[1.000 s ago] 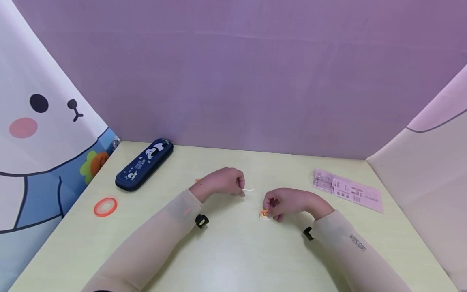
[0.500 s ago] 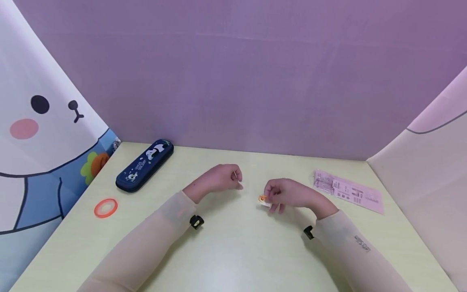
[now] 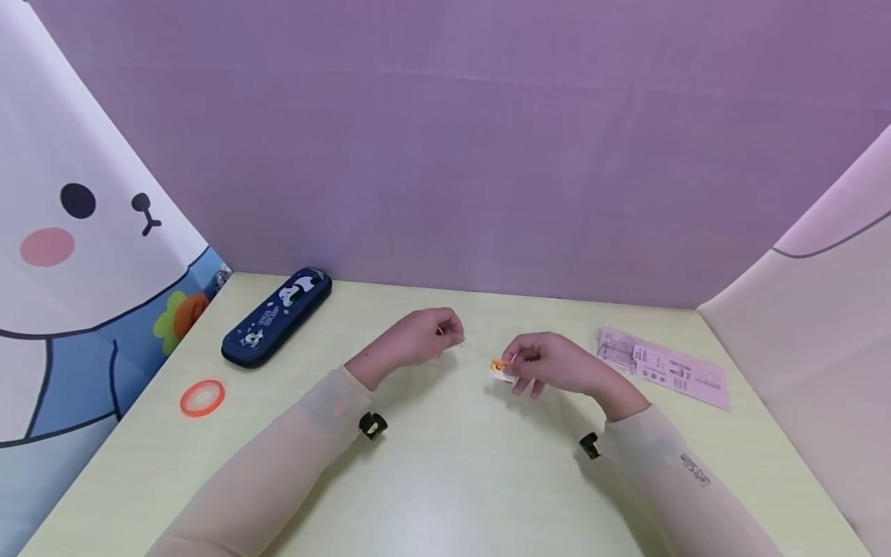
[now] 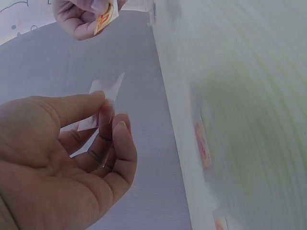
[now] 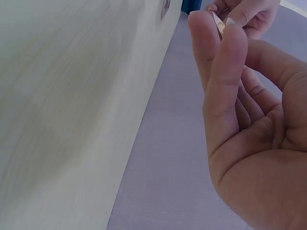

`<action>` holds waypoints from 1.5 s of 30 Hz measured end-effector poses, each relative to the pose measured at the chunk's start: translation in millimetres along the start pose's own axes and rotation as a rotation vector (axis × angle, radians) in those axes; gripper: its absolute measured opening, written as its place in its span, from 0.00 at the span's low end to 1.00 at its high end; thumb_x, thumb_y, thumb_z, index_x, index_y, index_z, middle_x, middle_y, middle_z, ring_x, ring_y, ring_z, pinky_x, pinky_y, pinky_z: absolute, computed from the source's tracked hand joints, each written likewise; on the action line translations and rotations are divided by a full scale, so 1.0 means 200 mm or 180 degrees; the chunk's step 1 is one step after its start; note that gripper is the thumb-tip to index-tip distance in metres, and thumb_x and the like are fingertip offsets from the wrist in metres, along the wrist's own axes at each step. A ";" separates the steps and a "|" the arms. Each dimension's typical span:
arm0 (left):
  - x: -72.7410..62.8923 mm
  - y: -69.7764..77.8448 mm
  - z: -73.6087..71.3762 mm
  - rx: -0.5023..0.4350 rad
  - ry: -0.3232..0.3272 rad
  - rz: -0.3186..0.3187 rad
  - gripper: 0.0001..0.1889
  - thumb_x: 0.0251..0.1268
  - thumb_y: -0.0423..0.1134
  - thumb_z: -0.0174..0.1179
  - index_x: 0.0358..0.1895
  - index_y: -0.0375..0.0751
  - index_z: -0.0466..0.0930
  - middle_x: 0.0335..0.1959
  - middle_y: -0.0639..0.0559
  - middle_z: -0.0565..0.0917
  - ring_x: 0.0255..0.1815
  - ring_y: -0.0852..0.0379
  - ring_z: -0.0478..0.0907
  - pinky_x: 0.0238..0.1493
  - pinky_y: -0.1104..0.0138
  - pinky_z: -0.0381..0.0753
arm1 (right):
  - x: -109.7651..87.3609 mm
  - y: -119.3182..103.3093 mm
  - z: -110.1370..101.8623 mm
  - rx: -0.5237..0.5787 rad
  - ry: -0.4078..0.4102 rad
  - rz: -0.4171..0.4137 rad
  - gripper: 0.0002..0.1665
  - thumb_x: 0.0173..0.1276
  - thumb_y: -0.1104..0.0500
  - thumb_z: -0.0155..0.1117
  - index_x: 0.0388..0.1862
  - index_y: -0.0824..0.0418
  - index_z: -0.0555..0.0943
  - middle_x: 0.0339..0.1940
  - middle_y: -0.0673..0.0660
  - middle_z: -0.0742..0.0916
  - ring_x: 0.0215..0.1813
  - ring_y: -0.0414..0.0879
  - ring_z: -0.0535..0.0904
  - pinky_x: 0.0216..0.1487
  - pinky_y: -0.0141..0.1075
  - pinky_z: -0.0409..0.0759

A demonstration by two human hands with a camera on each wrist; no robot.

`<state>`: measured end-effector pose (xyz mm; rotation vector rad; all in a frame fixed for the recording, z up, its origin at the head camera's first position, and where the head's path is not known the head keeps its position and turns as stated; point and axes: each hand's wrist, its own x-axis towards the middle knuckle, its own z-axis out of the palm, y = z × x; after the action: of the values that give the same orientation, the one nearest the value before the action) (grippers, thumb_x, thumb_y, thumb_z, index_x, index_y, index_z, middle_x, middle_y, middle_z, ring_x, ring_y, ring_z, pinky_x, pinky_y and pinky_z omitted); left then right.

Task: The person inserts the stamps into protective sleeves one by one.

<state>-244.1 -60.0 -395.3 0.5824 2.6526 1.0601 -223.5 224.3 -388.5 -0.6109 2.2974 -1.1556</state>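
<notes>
My left hand (image 3: 421, 338) pinches a thin transparent piece of film (image 4: 113, 87) between thumb and fingertips, above the table. To its right, my right hand (image 3: 553, 360) holds a small orange-and-white card (image 3: 501, 370) by its edge, between thumb and index finger. The left wrist view shows the printed orange face of this card (image 4: 105, 19) tilted, apart from the film. A second small card with an orange-red print (image 4: 203, 143) lies on the table below my left hand, and part of another (image 4: 220, 224) shows at the lower edge of that view.
A dark blue pencil case (image 3: 277, 318) with panda pictures lies at the back left of the table (image 3: 431, 480). In front of it is an orange-red ring, like a tape roll (image 3: 203, 398). A pink printed packet (image 3: 664, 367) lies at the right. A purple cloth wall (image 3: 445, 170) rises behind.
Both hands have lifted a little away from me. The card in my right hand has come up and turned its printed face more into view. The film in my left hand now barely shows from the head.
</notes>
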 end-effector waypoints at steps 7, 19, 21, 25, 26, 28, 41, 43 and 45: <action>-0.01 0.01 0.00 -0.0056 0.0037 -0.0088 0.09 0.83 0.48 0.59 0.51 0.49 0.84 0.47 0.53 0.86 0.39 0.57 0.80 0.43 0.64 0.80 | 0.01 -0.02 0.00 -0.0040 0.0119 -0.0060 0.10 0.82 0.61 0.59 0.54 0.63 0.83 0.48 0.71 0.90 0.42 0.52 0.93 0.38 0.45 0.91; 0.00 0.00 0.00 -0.0622 0.0202 0.0072 0.15 0.82 0.53 0.59 0.54 0.47 0.85 0.47 0.47 0.86 0.44 0.54 0.77 0.44 0.63 0.79 | 0.03 -0.04 0.00 0.0260 0.0846 -0.0135 0.13 0.81 0.55 0.65 0.55 0.62 0.84 0.50 0.70 0.90 0.41 0.50 0.94 0.39 0.43 0.92; 0.00 0.00 0.00 -0.0683 0.0228 0.0082 0.15 0.82 0.53 0.60 0.54 0.47 0.85 0.48 0.46 0.87 0.44 0.53 0.77 0.44 0.63 0.79 | 0.02 -0.04 -0.01 0.0307 0.0936 -0.0133 0.13 0.81 0.55 0.66 0.55 0.61 0.85 0.51 0.69 0.90 0.41 0.49 0.94 0.40 0.44 0.92; 0.00 0.00 0.01 -0.0865 0.0221 0.0093 0.15 0.82 0.53 0.61 0.55 0.47 0.84 0.51 0.42 0.88 0.50 0.45 0.81 0.47 0.63 0.80 | 0.02 -0.04 -0.02 0.0402 0.1051 -0.0122 0.13 0.81 0.53 0.65 0.55 0.60 0.85 0.49 0.65 0.90 0.41 0.49 0.94 0.40 0.45 0.92; 0.00 0.00 0.01 -0.0915 0.0211 0.0091 0.14 0.81 0.52 0.61 0.55 0.47 0.84 0.53 0.41 0.88 0.52 0.42 0.82 0.48 0.63 0.80 | 0.02 -0.04 -0.02 0.0414 0.1063 -0.0123 0.14 0.81 0.53 0.65 0.56 0.60 0.84 0.49 0.63 0.91 0.41 0.49 0.94 0.40 0.45 0.92; 0.00 0.00 0.01 -0.1015 0.0193 0.0096 0.13 0.81 0.52 0.62 0.54 0.48 0.84 0.55 0.39 0.88 0.56 0.38 0.83 0.50 0.63 0.81 | 0.02 -0.04 -0.02 0.0450 0.1088 -0.0125 0.15 0.81 0.52 0.66 0.56 0.60 0.84 0.47 0.59 0.91 0.40 0.49 0.94 0.40 0.45 0.92; -0.01 0.02 0.00 -0.1077 0.0233 0.0054 0.13 0.81 0.53 0.62 0.52 0.49 0.87 0.50 0.46 0.90 0.53 0.40 0.82 0.50 0.64 0.79 | 0.01 -0.07 -0.02 0.0546 0.1178 -0.0281 0.16 0.80 0.51 0.67 0.56 0.60 0.84 0.43 0.51 0.91 0.40 0.47 0.93 0.40 0.43 0.92; -0.01 0.02 0.00 -0.1096 0.0229 0.0075 0.13 0.80 0.53 0.62 0.52 0.49 0.88 0.48 0.48 0.90 0.53 0.39 0.82 0.50 0.63 0.79 | 0.01 -0.07 -0.02 0.0546 0.1176 -0.0288 0.16 0.80 0.50 0.67 0.56 0.60 0.84 0.43 0.51 0.91 0.40 0.47 0.94 0.40 0.43 0.92; -0.01 0.02 0.01 -0.1113 0.0226 0.0094 0.13 0.80 0.52 0.62 0.52 0.49 0.88 0.47 0.50 0.90 0.52 0.41 0.82 0.49 0.63 0.80 | 0.01 -0.08 -0.02 0.0552 0.1177 -0.0283 0.16 0.80 0.50 0.67 0.56 0.60 0.84 0.43 0.51 0.91 0.40 0.47 0.94 0.40 0.43 0.92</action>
<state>-240.4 -57.5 -393.2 0.5185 2.4354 1.5341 -225.0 217.5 -374.5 -0.4685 2.4508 -1.6055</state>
